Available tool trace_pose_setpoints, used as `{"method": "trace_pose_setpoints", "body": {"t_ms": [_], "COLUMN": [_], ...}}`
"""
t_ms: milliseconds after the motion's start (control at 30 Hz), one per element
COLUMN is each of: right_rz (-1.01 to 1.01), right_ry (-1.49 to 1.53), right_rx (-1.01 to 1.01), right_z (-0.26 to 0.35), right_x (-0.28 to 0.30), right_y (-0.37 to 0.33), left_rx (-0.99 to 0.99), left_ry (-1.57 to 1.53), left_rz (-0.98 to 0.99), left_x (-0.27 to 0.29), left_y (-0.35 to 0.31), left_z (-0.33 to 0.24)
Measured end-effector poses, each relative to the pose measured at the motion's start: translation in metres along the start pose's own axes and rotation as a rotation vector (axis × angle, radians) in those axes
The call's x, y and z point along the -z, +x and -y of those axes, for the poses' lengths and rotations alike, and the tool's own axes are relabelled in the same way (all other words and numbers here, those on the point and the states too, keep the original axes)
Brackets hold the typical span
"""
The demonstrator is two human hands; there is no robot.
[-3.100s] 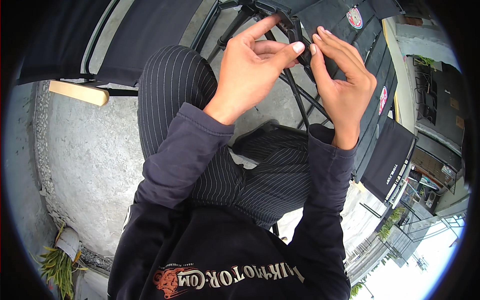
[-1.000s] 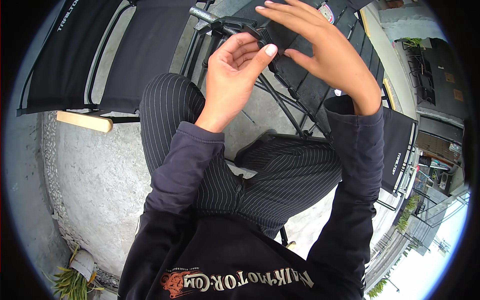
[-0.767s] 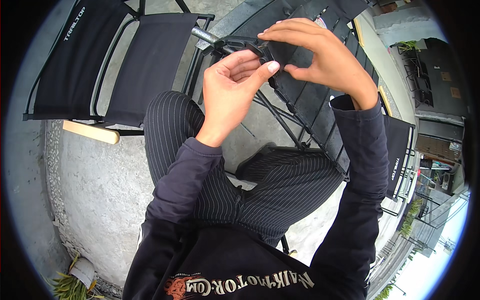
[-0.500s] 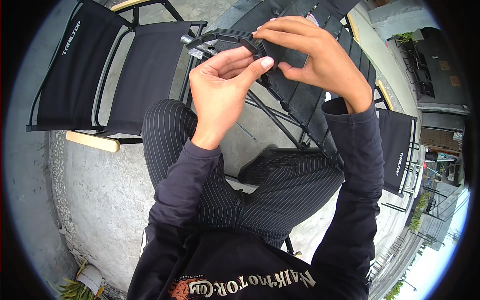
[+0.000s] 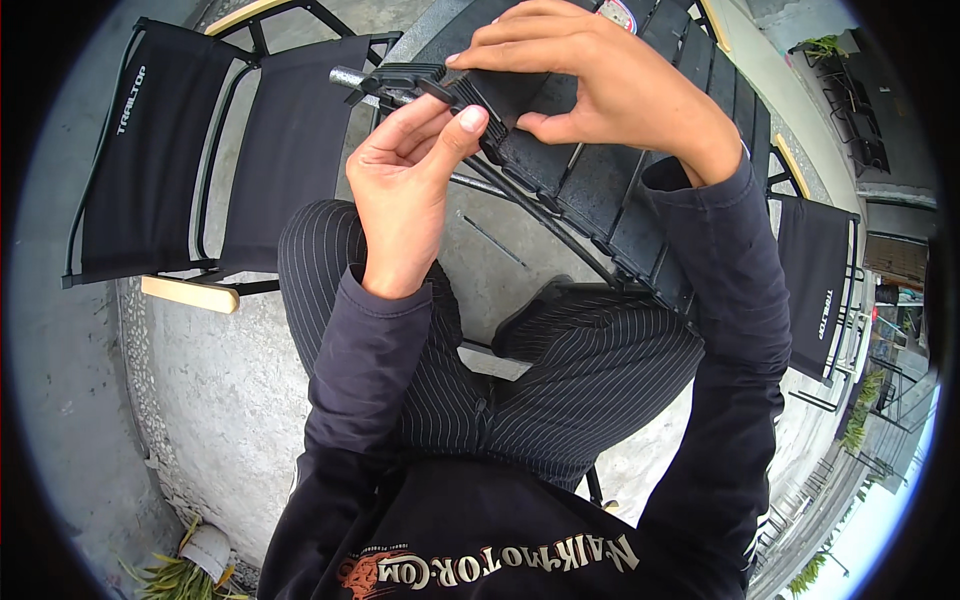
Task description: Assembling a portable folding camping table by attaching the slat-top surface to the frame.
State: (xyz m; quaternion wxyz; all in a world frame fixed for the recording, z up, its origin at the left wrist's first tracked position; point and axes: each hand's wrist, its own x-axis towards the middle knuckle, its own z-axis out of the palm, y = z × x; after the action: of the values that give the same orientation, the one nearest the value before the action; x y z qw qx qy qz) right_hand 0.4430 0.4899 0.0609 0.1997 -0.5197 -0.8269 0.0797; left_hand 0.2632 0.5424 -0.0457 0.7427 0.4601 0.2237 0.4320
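Observation:
A black slatted roll-up tabletop (image 5: 640,190) on a thin metal frame stands beyond my knees. At its near left corner several slats are bunched close together. My left hand (image 5: 405,185) is closed, thumb and fingers pinching the ends of those slats. Over the same bunch arches my right hand (image 5: 630,85), its fingertips on the far side and its thumb on the near side of a slat. A round metal tube end (image 5: 345,76) sticks out beside the corner. What lies under my left fingertips is hidden.
A black folding chair (image 5: 300,150) with wooden armrests stands at left, another black chair (image 5: 822,285) at right. On the tabletop lies a small red-and-white item (image 5: 617,14), partly behind my right hand. A thin rod (image 5: 492,238) is on the concrete floor; a potted plant (image 5: 205,552) sits lower left.
Both hands have shifted left in the picture with the bunched slats. More of the flat tabletop and the red-and-white item now show. The chain of slats at the corner lies flatter.

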Motion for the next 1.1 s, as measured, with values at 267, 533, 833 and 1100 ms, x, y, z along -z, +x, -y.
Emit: {"method": "trace_pose_setpoints", "body": {"t_ms": [267, 533, 833, 1100], "right_rz": [-0.007, -0.06, -0.024, -0.014], "right_ry": [0.043, 0.026, 0.002, 0.059], "right_rx": [0.094, 0.166, 0.145, 0.133], "right_z": [-0.015, -0.021, -0.017, -0.009], "right_x": [-0.003, -0.005, -0.006, -0.014], "right_y": [-0.001, -0.003, -0.004, 0.006], "left_rx": [-0.053, -0.04, 0.078, 0.162], "left_ry": [-0.06, -0.103, -0.166, -0.1], "left_rz": [-0.013, 0.012, -0.041, 0.051], "left_x": [0.006, 0.004, -0.002, 0.005], "left_y": [0.003, 0.004, -0.003, -0.01], "left_z": [0.018, 0.022, 0.015, 0.009]}}
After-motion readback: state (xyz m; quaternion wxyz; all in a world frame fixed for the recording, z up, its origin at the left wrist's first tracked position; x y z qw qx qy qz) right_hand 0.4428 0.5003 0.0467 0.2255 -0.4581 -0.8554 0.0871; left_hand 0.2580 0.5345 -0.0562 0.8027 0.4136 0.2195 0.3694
